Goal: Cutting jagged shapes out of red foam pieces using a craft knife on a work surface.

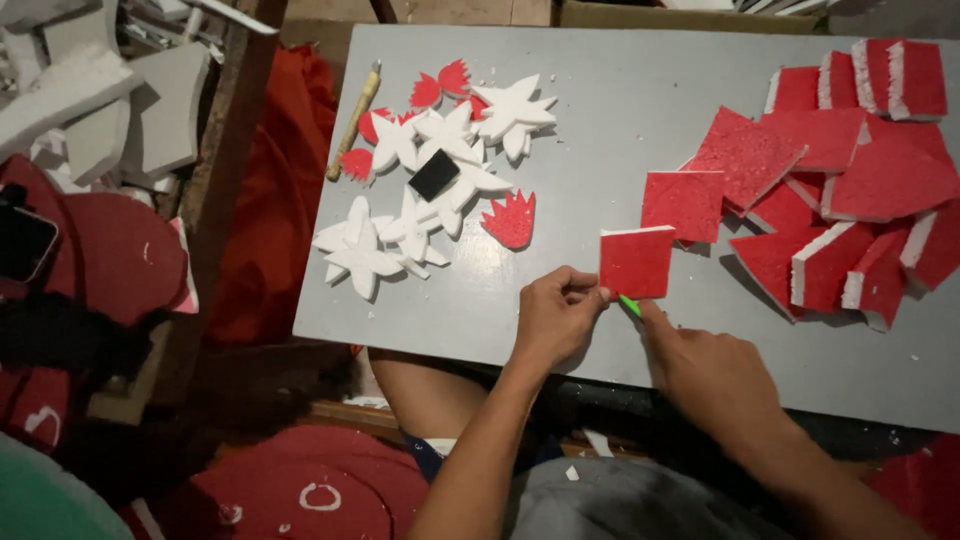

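Two hands meet at the near edge of the grey worktop (620, 110). The left hand (555, 315) has its grip closed on a red foam square (636, 262), pinching its lower left corner. The right hand (712, 372) is closed around a green-tipped cutter (629, 305) touching the square's bottom edge. More red squares (850, 170) are piled to the right, white star cutouts (430, 180) to the left.

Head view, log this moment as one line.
left hand holds red foam square | right hand holds green cutter at its lower edge | grey board
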